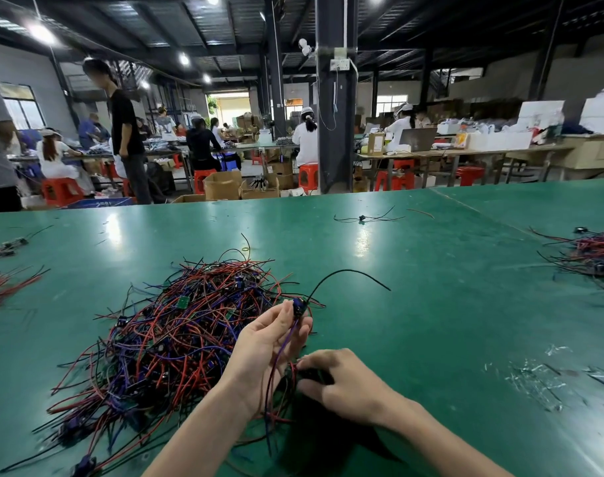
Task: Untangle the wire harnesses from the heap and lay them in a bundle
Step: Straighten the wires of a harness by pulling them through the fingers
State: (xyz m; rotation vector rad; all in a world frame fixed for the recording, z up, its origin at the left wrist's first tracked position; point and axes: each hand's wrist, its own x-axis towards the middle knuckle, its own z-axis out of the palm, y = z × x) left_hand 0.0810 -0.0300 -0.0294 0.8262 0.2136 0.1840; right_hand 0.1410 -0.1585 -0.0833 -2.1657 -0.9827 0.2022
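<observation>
The heap (pixel 176 339) sits on the green table (pixel 431 304), just in front of the person and a little to their left. It is a thick tangle of red, black and purple wires, with small green boards and dark blue parts caught in it.

The left hand (pixel 269 342) is raised palm-up over the heap's right edge. Its thumb and fingertips pinch one wire harness (pixel 299 304) by its small dark blue part. A purple wire runs down from there across the palm and hangs past the wrist. A black wire (pixel 349 271) arcs up and out to the right, free of the tangle.

The right hand (pixel 342 383) is low, near the left wrist, knuckles up. Its fingers are curled round a dark piece (pixel 309 373) with a red wire at it (whether that piece belongs to the same harness, I cannot tell).

Far across the table lies a single loose harness (pixel 362 218), well apart from everything else. A second pile of wires (pixel 596 256) spreads along the right edge, and a sheaf of red wires (pixel 4 284) lies at the left edge. Scraps of clear film (pixel 534 376) are scattered to the right of the right hand. Beyond the table, people sit on red stools (pixel 307 175) at long benches, with cardboard boxes (pixel 221 185) on the floor.
</observation>
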